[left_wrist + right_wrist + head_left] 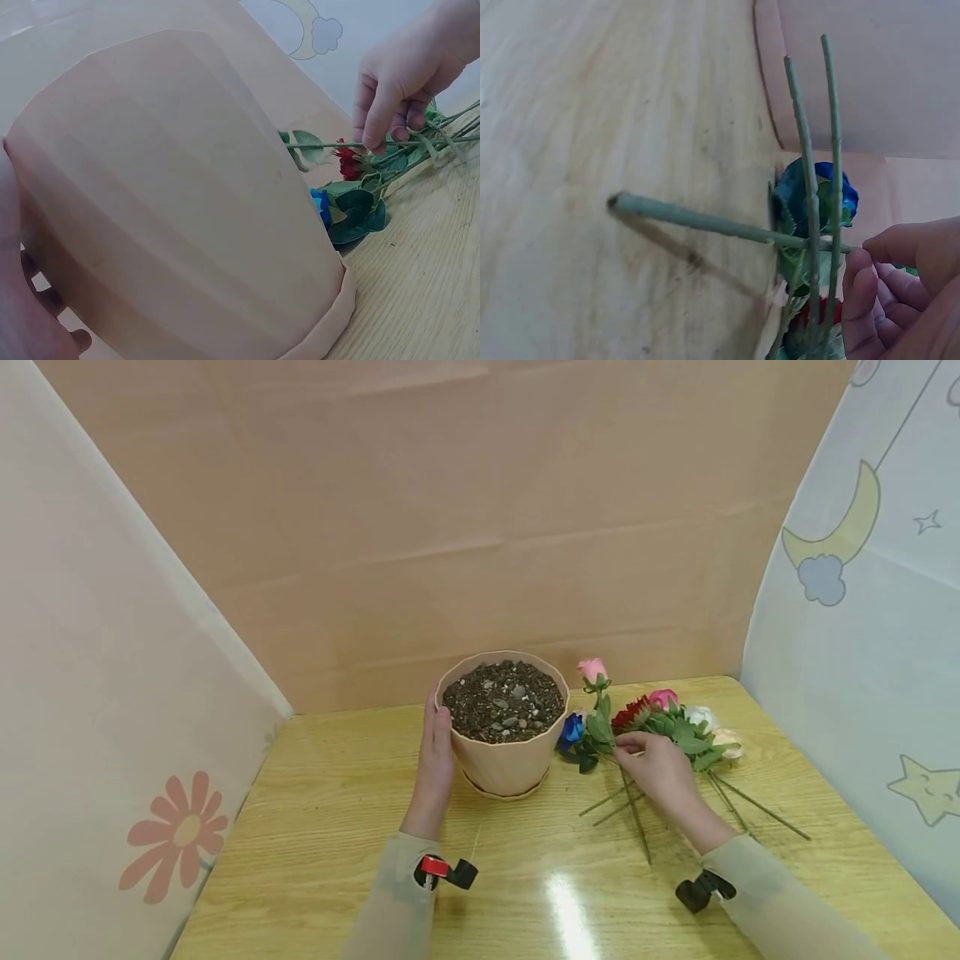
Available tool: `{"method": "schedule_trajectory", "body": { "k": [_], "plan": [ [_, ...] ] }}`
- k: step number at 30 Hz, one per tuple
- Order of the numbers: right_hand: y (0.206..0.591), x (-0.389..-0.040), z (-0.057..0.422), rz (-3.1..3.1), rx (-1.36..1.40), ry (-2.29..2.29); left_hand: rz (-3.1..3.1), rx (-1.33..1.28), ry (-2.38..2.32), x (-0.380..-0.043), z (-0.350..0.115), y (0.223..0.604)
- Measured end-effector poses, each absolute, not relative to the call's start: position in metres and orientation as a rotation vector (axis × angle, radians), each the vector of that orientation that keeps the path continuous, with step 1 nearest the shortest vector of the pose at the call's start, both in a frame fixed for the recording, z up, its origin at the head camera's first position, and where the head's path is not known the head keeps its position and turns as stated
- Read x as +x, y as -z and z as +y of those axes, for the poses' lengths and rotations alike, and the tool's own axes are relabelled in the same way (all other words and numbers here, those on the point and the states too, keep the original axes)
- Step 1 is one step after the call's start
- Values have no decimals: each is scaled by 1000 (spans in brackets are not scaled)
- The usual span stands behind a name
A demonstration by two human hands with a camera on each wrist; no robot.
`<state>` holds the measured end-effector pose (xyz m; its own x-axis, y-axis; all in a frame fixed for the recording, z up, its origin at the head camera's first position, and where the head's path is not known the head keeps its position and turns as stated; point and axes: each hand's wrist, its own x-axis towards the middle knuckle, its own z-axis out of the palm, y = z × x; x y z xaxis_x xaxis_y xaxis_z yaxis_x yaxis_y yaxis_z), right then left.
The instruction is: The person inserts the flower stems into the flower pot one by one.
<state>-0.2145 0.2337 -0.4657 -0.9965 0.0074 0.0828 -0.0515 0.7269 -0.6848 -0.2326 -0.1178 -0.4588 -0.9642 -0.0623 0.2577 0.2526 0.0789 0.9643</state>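
A pale pink plant pot [504,762], filled with dark soil [480,697] and some pebbles, stands on a matching saucer. My left hand [437,747] rests along the pot's left side with its fingers extended; in the left wrist view part of that hand [26,300] shows at the pot's edge. To the right of the pot, my right hand [660,768] pinches the green stem of a pink artificial rose [592,671] between thumb and fingers. The bloom points away from me, and the stem's lower end [630,202] slants down toward the table.
Beside the pot lies a blue rose [572,730]. Further right is a pile with a red flower [630,713], a deep pink rose [663,698], a white flower [701,718] and a cream flower [727,742]. Cloth walls enclose the wooden table [330,827] at back and sides.
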Motion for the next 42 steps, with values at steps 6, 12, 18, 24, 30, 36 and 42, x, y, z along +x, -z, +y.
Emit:
{"method": "schedule_trajectory", "body": {
  "k": [6, 12, 18, 24, 30, 36, 42],
  "plan": [
    [454, -215, 231, -2797, 67, -1136, -2121, -195, 1975, -233, -118, 459],
    [441, -215, 228, -2714, 77, -1133, -2116, -189, 1987, -230, -119, 457],
    [431, -215, 226, -2651, 69, -1165, -2123, -191, 1973, -230, -118, 457],
    [427, -215, 224, -2604, 75, -1205, -2125, -193, 1973, -231, -118, 458],
    [417, -216, 221, -2533, 77, -1258, -2126, -201, 1981, -231, -119, 458],
    [397, -218, 218, -2481, 78, -1259, -2127, -190, 1986, -230, -120, 459],
    [370, -223, 215, -2408, 85, -1362, -2118, -209, 1971, -231, -119, 457]
  ]
}}
